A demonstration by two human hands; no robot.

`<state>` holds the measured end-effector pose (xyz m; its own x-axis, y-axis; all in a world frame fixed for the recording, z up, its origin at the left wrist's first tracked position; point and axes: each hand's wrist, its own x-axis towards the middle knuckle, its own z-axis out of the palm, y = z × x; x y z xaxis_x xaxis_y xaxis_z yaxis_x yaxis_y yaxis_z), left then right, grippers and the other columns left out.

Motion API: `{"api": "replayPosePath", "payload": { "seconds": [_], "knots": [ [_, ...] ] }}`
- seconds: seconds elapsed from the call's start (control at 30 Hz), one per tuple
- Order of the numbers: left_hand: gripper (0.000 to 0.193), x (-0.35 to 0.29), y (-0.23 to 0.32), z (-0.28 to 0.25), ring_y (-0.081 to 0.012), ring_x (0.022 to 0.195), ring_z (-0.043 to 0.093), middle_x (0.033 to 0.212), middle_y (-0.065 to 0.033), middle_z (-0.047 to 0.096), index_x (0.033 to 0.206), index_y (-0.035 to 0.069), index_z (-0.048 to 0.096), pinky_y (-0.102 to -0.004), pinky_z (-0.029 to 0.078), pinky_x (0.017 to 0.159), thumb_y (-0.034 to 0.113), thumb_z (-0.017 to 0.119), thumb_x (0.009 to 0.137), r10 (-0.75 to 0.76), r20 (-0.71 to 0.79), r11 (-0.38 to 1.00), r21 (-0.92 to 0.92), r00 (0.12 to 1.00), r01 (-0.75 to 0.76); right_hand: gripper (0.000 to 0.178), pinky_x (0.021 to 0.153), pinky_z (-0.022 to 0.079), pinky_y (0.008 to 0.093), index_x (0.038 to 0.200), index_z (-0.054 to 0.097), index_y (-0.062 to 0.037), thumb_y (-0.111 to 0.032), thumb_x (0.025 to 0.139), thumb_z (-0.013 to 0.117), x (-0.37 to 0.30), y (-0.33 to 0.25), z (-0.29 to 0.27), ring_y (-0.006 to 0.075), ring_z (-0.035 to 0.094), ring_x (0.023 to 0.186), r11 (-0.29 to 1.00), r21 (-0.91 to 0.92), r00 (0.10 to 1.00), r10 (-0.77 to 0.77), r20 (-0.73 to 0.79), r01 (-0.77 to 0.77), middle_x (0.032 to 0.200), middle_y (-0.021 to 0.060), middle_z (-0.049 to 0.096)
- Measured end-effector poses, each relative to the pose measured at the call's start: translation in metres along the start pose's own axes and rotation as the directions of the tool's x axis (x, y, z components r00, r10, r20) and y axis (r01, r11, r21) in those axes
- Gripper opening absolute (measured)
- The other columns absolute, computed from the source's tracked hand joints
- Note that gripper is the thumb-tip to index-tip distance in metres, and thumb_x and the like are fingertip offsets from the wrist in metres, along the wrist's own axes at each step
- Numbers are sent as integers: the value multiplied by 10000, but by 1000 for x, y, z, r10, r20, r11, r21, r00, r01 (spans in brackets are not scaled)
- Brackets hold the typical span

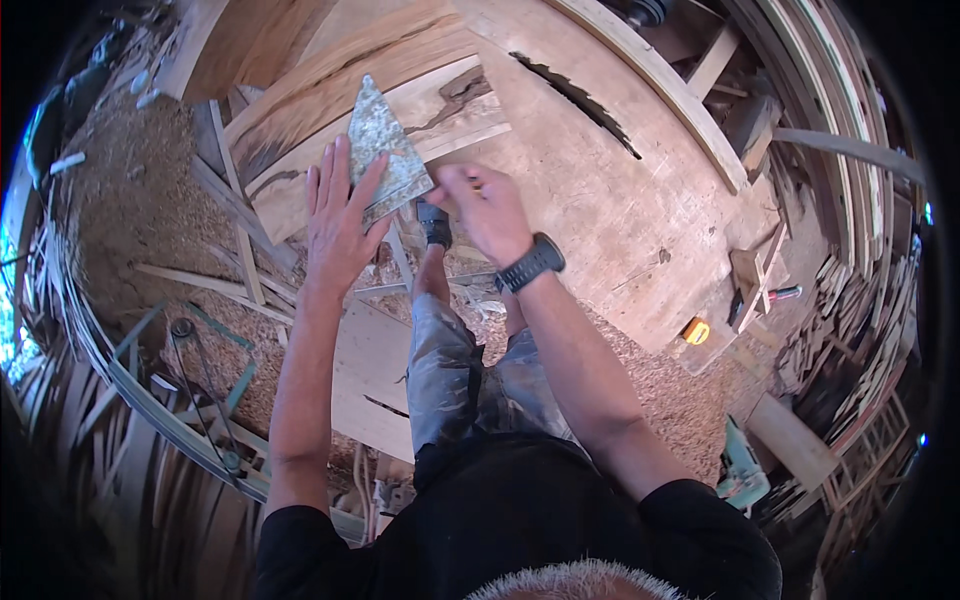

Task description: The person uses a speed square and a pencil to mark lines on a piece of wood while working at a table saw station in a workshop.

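Note:
A mottled grey triangular plate (388, 140) lies on planks of light wood with dark grain (450, 100), its narrow point away from me. My left hand (342, 205) presses on its left side, fingers stretched and spread. At the plate's right corner, my right hand (486, 210) is closed in a pinch, slightly blurred. A thin, yellowish, pencil-like stick (478, 188) shows a little between its fingers; most of it is hidden. On my right wrist sits a dark watch (530, 264).
A large plywood sheet (600, 190) with a jagged dark slot spreads to the right, a long wooden beam (660, 85) along its far side. On it lies a yellow tape measure (696, 331). Loose offcuts (245, 205) lie left, above sawdust-covered ground; stacked strips (850, 330) stand far right.

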<state>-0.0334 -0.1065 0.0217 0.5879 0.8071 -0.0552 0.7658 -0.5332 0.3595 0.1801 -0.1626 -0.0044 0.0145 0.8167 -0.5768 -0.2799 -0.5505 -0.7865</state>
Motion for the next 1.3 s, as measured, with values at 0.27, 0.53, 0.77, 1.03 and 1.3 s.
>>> {"api": "replayPosePath", "payload": {
  "seconds": [0.27, 0.53, 0.77, 1.03, 1.3],
  "knots": [
    [827, 7, 4, 2, -410, 1511, 232, 1640, -210, 241, 1501, 206, 481, -559, 162, 1219, 222, 790, 734, -13, -32, 998, -59, 999, 12, 520, 993, 464, 310, 1412, 531, 32, 0, 898, 462, 51, 3, -93, 198, 619, 1152, 898, -206, 884, -427, -193, 389, 1343, 157, 633],
    [833, 5, -1, 8, -410, 1504, 256, 1625, -223, 273, 1505, 155, 468, -571, 168, 1216, 200, 774, 732, -7, -45, 999, -40, 999, 5, 689, 1036, 411, 253, 1505, 446, -31, 49, 821, 458, 108, -37, -93, 149, 576, 1198, 914, -289, 958, -258, 123, 284, 1364, 102, 624],
    [519, -29, 0, 1, -360, 1325, 502, 1417, -249, 523, 1406, -58, 479, -431, 359, 1142, 139, 540, 929, -560, -124, 741, -519, 819, 427, 669, 948, 476, 297, 1474, 506, -76, 10, 811, 477, 109, -33, -98, 229, 666, 1050, 921, -296, 965, -221, 141, 254, 1215, 185, 698],
    [502, -60, -97, -20, -301, 1285, 554, 1429, -169, 544, 1385, -17, 499, -442, 401, 1130, 306, 446, 1005, -867, -5, -101, -978, 498, -185, 652, 1031, 413, 258, 1469, 507, -46, 48, 825, 461, 111, -27, -91, 173, 612, 1166, 963, -156, 972, -206, 109, 222, 1322, 129, 654],
    [609, -51, -134, 50, -335, 1320, 527, 1415, -129, 572, 1431, 75, 495, -503, 388, 1141, 447, 456, 950, -825, 107, -257, -946, 555, -199, 626, 1030, 421, 259, 1450, 517, -5, 75, 834, 447, 113, -24, -89, 182, 624, 1154, 966, -100, 969, -231, 93, 240, 1314, 142, 656]
  ]
}}
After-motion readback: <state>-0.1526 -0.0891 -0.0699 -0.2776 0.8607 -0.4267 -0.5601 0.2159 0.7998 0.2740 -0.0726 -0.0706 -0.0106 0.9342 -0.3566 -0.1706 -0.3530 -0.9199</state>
